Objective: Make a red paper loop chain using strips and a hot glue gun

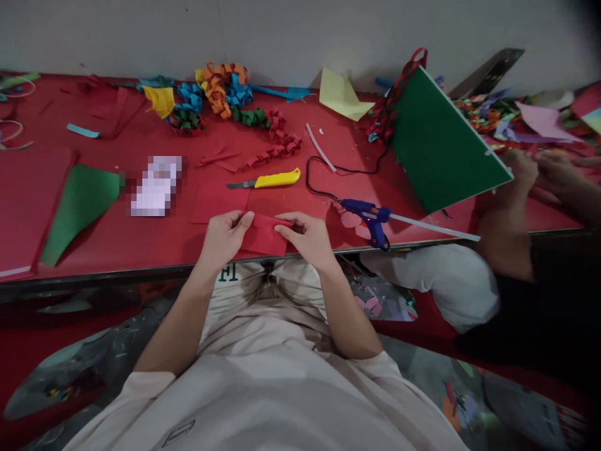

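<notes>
Between my two hands is a sheet of red paper (263, 237), held just over the table's front edge. My left hand (228, 233) pinches its left side between thumb and fingers. On the other side, my right hand (304, 235) grips the upper right edge in the same way. The paper's top edge looks folded over. Another piece of red paper (218, 199) lies flat behind my left hand. A yellow box cutter (277, 180) with its blade out rests just beyond. To the right lies a blue hot glue gun (370, 216) with a long white glue stick in it.
Paper chains (230, 88) in several colours lie along the back of the red table (188, 247). A green board (441, 144) leans at right, near a co-worker's hands (521, 169). Green paper (82, 203) and a pixelated item (157, 188) lie at left. The glue gun's black cord (347, 170) runs backward.
</notes>
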Demonstrator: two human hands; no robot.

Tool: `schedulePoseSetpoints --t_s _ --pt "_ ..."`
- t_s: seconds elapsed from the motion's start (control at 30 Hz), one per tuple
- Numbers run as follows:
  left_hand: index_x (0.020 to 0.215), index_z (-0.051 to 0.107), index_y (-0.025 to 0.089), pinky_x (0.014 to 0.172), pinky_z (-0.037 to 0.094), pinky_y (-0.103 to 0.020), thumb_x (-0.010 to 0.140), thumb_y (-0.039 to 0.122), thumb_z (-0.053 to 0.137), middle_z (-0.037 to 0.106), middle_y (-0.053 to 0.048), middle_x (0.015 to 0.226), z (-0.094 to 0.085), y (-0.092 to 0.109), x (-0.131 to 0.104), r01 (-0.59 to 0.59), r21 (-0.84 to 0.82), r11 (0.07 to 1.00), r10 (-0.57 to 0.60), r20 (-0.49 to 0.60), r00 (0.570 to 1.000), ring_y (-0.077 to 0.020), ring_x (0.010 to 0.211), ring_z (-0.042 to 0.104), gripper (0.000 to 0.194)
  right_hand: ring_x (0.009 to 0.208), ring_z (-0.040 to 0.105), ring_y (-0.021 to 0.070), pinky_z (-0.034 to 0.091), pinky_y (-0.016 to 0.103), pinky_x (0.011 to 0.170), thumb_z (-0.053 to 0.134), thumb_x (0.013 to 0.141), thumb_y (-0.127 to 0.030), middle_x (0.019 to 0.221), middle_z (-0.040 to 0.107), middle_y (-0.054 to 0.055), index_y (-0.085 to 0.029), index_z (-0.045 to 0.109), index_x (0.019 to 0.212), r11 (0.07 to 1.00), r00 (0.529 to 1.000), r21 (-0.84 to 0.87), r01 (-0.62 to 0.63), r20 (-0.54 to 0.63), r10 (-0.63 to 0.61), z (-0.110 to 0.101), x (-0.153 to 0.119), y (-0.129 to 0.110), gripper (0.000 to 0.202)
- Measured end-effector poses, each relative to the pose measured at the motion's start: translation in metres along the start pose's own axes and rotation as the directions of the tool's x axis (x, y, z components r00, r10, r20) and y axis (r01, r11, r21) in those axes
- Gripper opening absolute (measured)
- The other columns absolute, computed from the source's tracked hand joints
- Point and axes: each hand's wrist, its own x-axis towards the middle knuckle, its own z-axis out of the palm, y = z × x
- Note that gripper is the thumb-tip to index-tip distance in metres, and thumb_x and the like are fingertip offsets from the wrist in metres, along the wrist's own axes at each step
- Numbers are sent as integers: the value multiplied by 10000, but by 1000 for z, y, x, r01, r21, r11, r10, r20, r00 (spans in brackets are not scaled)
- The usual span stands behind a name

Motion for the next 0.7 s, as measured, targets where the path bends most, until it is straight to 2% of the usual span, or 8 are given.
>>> schedulePoseSetpoints --t_s 0.07,0.13,0.2,0.3,0.5,0.6,0.7 --pt "656 607 161 498 334 -213 890 512 663 520 18 586 0 1 0 -2 -15 1000 2 11 1000 -101 557 462 426 754 659 141 526 265 712 803 778 -405 906 779 34 -198 787 1029 1000 1000 -8 -8 5 8 0 0 0 325" --pt "805 703 153 571 429 -214 827 482 744 643 -8 712 1 2 0 -3 -50 999 5 37 999 -124 650 556 332 727 648 139 523 266 692 802 778 -417 872 773 31 -195 786 1034 1000 1000 -23 -17 11 17 -1 0 0 339" --pt "904 743 148 627 478 -224 778 452 792 704 -34 805 2 4 0 11 -68 998 -8 45 999 -141 711 601 333 725 646 140 523 268 694 800 778 -422 872 773 31 -194 786 1037 999 1000 -31 -13 21 13 -1 0 -1 345" --pt "792 739 143 570 435 -215 798 440 768 664 -18 705 3 6 0 38 -34 999 -37 12 999 -118 629 549 299 761 660 151 529 279 725 792 788 -425 916 782 39 -194 788 1035 998 999 -60 8 34 -6 1 0 -4 338" --pt "679 702 153 507 330 -219 818 459 751 547 18 590 1 6 -1 -5 25 1000 5 -5 1000 -91 546 445 341 761 659 159 509 277 716 751 827 -402 898 788 33 -195 798 943 992 999 -124 38 33 -34 3 2 -9 242" --pt "762 738 157 533 380 -212 814 432 758 623 2 656 0 5 0 -25 18 1000 24 37 999 -103 588 511 280 731 641 148 488 264 685 735 841 -404 864 778 22 -191 788 924 990 998 -138 39 47 -33 2 2 -9 235" --pt "890 765 162 639 481 -221 811 389 759 725 -29 809 0 6 0 -49 11 999 48 88 995 -135 714 620 240 740 641 144 483 264 709 688 882 -405 867 768 18 -185 773 926 978 995 -190 82 76 -68 2 2 -11 240"
